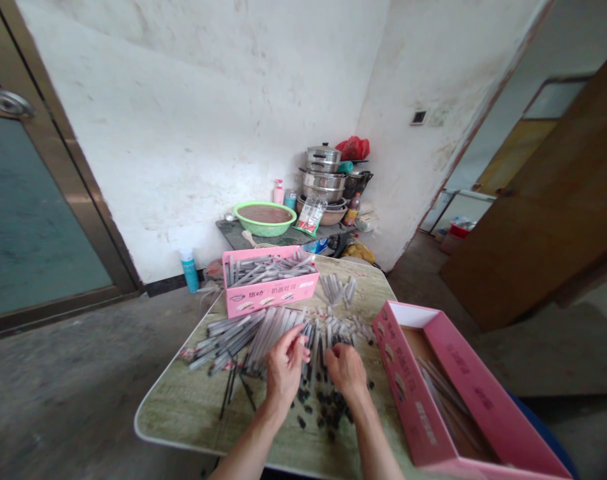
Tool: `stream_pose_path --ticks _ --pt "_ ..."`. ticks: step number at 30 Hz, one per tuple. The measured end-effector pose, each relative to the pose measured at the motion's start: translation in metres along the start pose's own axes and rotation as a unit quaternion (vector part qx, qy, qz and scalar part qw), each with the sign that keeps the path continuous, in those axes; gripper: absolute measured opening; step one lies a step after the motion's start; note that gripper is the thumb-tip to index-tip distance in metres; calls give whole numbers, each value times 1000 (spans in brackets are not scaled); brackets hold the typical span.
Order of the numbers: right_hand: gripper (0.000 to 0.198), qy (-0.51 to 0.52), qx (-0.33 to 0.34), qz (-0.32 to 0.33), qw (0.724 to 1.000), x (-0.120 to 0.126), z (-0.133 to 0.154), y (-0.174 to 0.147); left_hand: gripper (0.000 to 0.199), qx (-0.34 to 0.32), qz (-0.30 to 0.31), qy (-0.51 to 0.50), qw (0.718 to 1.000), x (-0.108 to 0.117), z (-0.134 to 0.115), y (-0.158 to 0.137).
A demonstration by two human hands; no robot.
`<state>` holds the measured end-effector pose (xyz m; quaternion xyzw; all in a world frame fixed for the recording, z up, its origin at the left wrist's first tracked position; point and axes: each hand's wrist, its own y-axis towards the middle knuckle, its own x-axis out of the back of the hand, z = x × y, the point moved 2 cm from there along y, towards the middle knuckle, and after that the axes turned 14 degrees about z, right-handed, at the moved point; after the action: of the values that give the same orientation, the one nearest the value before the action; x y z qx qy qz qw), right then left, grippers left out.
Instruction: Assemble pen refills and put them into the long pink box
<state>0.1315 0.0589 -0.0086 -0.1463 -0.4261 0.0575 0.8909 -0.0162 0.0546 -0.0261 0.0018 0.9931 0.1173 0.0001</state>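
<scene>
Taking the clock from between the two hands, small black caps (333, 405) lie loose at six o'clock, right under the wrists; a dragging forearm could sweep some toward the bench (171, 413) edge. The left hand (285, 360) has its fingers half curled, thumb and forefinger near each other; I cannot tell whether anything is pinched there. The right hand (345, 368) is bent more tightly, knuckles up, hiding whatever it may hold. Thin black rods (231, 383) lie askew at eight o'clock, easily rolled by a sleeve or elbow.

Dark-tipped tubes (312, 350) fan out at twelve, between and just beyond the hands, so a careless knuckle could skew them. Overlapping dark-filled tubes (228, 341) at ten look ready to slide if nudged. At four, the open pink box (401, 390) stands near the right arm, where a bump might shift it. Farther, at eleven, the heaped pink carton (271, 297) could spill if knocked.
</scene>
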Motion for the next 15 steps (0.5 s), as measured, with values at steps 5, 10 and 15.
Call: stream_pose_path --ticks 5,10,15 --pt "38 264 125 147 945 -3 -2 -41 48 66 123 -133 981 -11 -12 7" --pt "35 559 190 245 769 -15 -6 -64 43 103 259 -276 920 -19 -32 -1" --pt "39 590 174 193 764 -17 -2 -72 38 118 271 -283 912 -26 -38 -10"
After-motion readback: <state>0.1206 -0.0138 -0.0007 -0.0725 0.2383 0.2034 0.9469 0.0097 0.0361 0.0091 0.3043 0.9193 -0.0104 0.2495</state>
